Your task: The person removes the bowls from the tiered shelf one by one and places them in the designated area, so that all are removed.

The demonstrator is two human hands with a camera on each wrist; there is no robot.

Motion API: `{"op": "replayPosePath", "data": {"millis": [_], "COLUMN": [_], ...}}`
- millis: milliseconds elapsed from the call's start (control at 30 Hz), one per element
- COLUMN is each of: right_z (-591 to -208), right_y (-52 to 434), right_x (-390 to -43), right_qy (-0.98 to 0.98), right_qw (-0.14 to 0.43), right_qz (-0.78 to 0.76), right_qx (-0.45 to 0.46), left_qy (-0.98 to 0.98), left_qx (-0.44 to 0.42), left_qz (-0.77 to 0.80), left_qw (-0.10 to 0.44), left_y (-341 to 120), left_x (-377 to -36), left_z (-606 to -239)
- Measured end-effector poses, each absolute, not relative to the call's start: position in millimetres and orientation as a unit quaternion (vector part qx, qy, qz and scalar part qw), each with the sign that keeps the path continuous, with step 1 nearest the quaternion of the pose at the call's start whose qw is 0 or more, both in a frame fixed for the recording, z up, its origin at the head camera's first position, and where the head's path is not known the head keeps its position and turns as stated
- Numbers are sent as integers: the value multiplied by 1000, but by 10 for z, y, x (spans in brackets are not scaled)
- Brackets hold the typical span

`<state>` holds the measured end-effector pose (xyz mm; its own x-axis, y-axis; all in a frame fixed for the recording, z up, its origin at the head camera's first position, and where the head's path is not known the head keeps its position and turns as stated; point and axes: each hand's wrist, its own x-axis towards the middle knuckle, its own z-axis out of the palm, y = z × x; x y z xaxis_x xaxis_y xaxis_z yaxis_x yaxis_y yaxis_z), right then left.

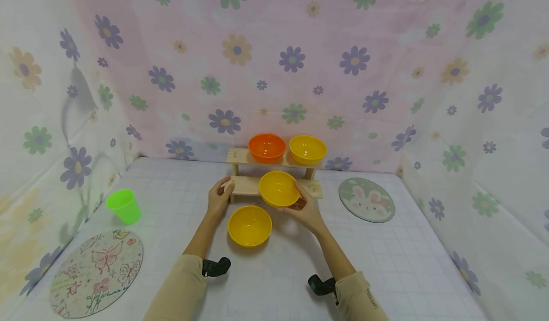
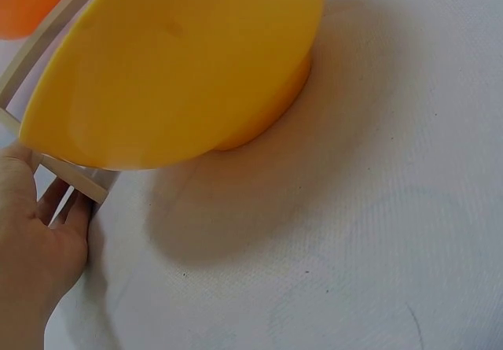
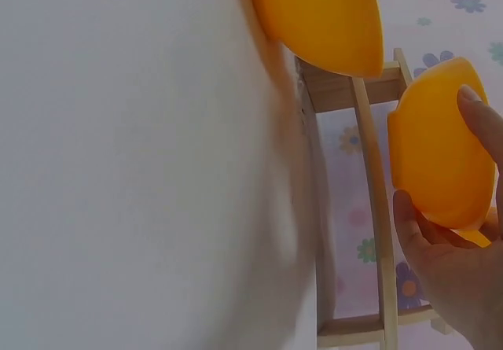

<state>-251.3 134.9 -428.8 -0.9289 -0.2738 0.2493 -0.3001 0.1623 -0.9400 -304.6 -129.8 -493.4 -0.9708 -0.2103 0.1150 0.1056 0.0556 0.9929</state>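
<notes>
My right hand (image 1: 308, 212) holds a yellow bowl (image 1: 278, 190) by its right side, thumb near the rim and fingers beneath. The bowl is slightly tilted and overlaps the lower step of a two-tier wooden stand (image 1: 245, 186). In the right wrist view, the held bowl (image 3: 444, 149) shows its outer side and foot. My left hand (image 1: 218, 201) grips the left end of that lower step, its fingers reaching under the board in the left wrist view. Another yellow bowl (image 1: 249, 226) stands upright on the table, between my forearms and in front of the stand.
On the stand's upper step sit an orange bowl (image 1: 267, 148) and a yellow bowl (image 1: 307, 150). A green cup (image 1: 124, 206) and a round butterfly-patterned mat (image 1: 97, 274) are at left. To the right lies a round rabbit mat (image 1: 366, 200). Flowered cloth walls (image 1: 274, 73) enclose the table.
</notes>
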Motion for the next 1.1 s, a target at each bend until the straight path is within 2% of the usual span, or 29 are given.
{"op": "replayPosePath", "data": {"millis": [467, 933, 1100], "right_z": [-4611, -4713, -4736], "right_y": [1677, 1904, 1943], "right_x": [-2404, -2212, -2168], "right_qy": [-785, -797, -795], "right_qw": [17, -27, -39], "right_qz": [595, 584, 584], "right_qx": [169, 150, 157], "left_qy": [-716, -712, -707], "left_qx": [24, 31, 21], "left_qz": [-689, -694, -701], "left_qw": [105, 102, 90], "left_y": [-1260, -1263, -1307], "left_x": [-2839, -2857, -2946], "left_z": [-4643, -4646, -4783]}}
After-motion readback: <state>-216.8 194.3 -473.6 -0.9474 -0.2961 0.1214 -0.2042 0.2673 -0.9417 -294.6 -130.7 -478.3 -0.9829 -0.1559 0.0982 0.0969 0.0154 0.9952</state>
